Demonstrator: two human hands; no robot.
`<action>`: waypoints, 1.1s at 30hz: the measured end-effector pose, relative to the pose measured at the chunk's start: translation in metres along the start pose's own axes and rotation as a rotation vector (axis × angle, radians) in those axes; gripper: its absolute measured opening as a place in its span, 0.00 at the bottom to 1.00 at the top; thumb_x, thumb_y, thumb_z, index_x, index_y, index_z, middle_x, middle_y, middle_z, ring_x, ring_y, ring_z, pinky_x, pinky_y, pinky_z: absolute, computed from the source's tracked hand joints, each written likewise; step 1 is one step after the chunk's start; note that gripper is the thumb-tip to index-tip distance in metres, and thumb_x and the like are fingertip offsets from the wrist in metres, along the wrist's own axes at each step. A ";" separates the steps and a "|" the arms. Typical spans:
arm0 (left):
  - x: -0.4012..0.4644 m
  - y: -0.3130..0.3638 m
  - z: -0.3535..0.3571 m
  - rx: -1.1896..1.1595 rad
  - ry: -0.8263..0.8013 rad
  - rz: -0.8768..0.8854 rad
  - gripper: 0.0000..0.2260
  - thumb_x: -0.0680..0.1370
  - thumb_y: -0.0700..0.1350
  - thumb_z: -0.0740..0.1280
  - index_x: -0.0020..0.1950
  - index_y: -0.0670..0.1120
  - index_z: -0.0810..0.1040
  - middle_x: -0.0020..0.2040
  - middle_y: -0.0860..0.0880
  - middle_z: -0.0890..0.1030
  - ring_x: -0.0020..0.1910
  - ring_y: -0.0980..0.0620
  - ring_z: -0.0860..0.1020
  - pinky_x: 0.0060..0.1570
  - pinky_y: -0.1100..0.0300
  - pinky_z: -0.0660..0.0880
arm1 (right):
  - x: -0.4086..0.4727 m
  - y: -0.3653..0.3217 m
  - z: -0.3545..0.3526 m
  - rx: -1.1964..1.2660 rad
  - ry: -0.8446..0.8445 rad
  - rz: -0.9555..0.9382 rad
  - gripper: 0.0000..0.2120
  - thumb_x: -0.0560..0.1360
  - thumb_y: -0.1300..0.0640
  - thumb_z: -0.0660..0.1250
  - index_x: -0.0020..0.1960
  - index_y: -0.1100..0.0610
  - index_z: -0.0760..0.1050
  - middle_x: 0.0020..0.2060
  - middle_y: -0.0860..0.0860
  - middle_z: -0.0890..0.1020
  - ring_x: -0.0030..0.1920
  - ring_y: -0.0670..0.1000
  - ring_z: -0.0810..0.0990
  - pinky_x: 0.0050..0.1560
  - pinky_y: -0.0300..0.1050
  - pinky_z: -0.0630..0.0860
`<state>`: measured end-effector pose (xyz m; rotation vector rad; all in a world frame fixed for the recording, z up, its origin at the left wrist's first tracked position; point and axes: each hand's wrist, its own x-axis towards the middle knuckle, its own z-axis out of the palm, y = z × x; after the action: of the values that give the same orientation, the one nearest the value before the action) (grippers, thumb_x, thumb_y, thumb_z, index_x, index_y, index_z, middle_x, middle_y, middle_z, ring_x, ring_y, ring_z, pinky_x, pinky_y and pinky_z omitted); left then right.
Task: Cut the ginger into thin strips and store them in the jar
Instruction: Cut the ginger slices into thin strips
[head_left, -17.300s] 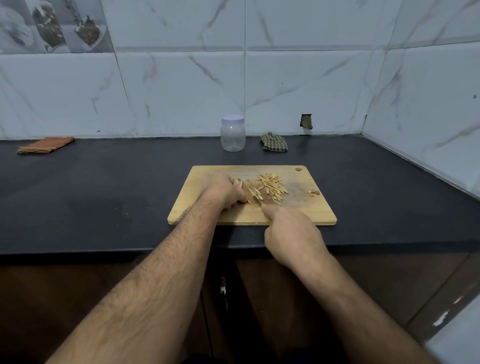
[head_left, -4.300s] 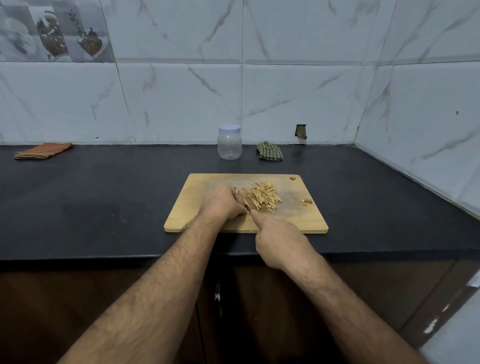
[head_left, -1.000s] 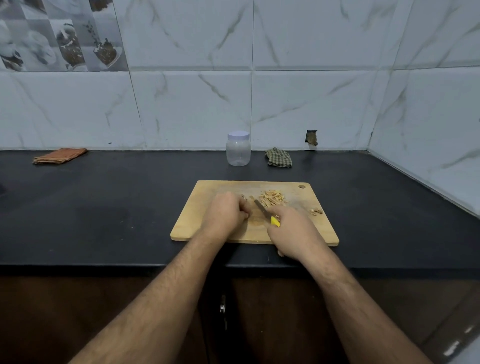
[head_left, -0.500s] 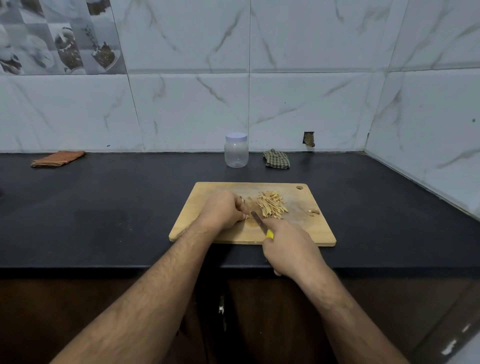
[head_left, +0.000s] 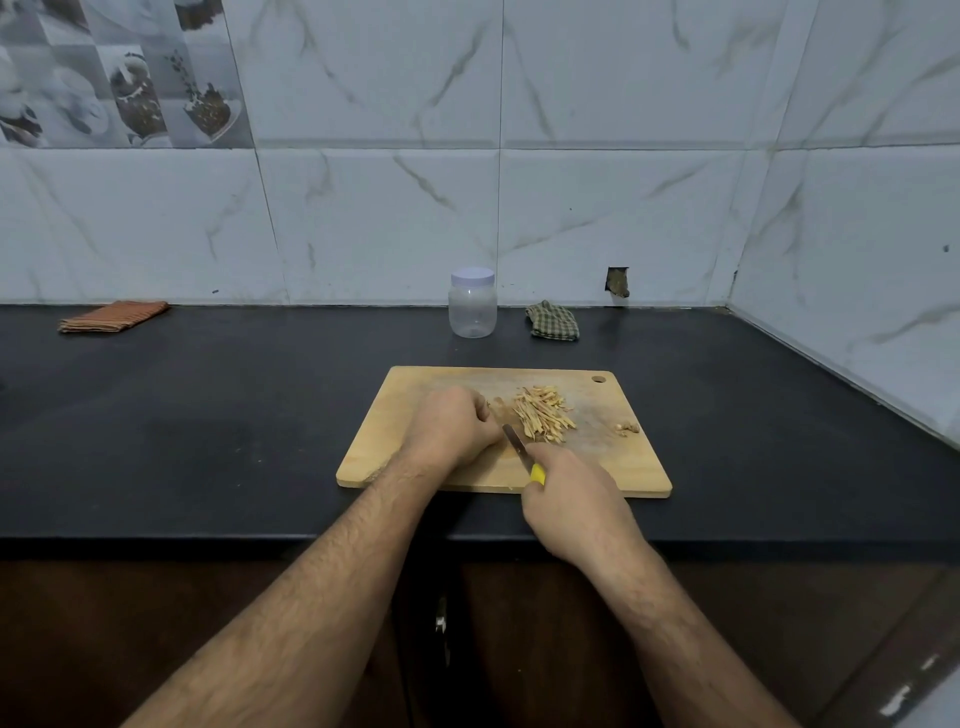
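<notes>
Gripping a yellow-handled knife (head_left: 522, 454), the right hand (head_left: 574, 501) slices at frame centre; the left hand (head_left: 452, 428) curls over ginger hidden beneath it. Cut strips (head_left: 543, 421) lie on the board (head_left: 613, 467). Cutting seems nearly finished; next, the lidded jar (head_left: 472, 303) needs opening. No writing is legible.

The dark counter (head_left: 208, 415) lies bare to the left and right of the cutting board (head_left: 613, 467). Between the board's far edge and the back wall stand a lidded jar (head_left: 472, 304) and, just beside it to the right, a crumpled checked cloth (head_left: 552, 321). A folded orange cloth (head_left: 111, 316) lies far left against the wall. On the board, a pile of strips (head_left: 543, 413) fills the middle; small scraps (head_left: 627, 427) sit near its right edge.
</notes>
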<state>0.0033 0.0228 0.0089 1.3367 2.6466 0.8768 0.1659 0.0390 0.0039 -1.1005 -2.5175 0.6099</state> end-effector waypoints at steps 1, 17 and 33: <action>0.000 0.003 0.000 -0.028 0.016 0.001 0.09 0.74 0.45 0.68 0.35 0.48 0.80 0.35 0.52 0.81 0.34 0.55 0.75 0.30 0.62 0.68 | 0.000 0.001 0.000 0.006 0.012 0.008 0.23 0.78 0.59 0.59 0.72 0.49 0.70 0.59 0.49 0.79 0.57 0.53 0.77 0.55 0.48 0.76; 0.007 0.029 0.016 -0.260 0.029 -0.021 0.04 0.70 0.41 0.69 0.36 0.45 0.82 0.36 0.53 0.84 0.39 0.56 0.80 0.41 0.60 0.77 | 0.013 0.065 -0.055 0.305 0.148 0.248 0.21 0.74 0.63 0.58 0.64 0.50 0.74 0.39 0.52 0.83 0.24 0.50 0.80 0.30 0.46 0.80; 0.020 0.096 0.068 0.053 -0.023 0.224 0.05 0.77 0.47 0.69 0.46 0.52 0.85 0.46 0.55 0.84 0.48 0.53 0.80 0.47 0.58 0.77 | 0.017 0.099 -0.064 0.260 0.186 0.336 0.18 0.78 0.62 0.59 0.66 0.53 0.72 0.45 0.51 0.80 0.33 0.52 0.83 0.32 0.45 0.79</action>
<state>0.0802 0.1143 0.0044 1.6704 2.5557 0.8110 0.2444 0.1282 0.0107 -1.4159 -2.0437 0.8519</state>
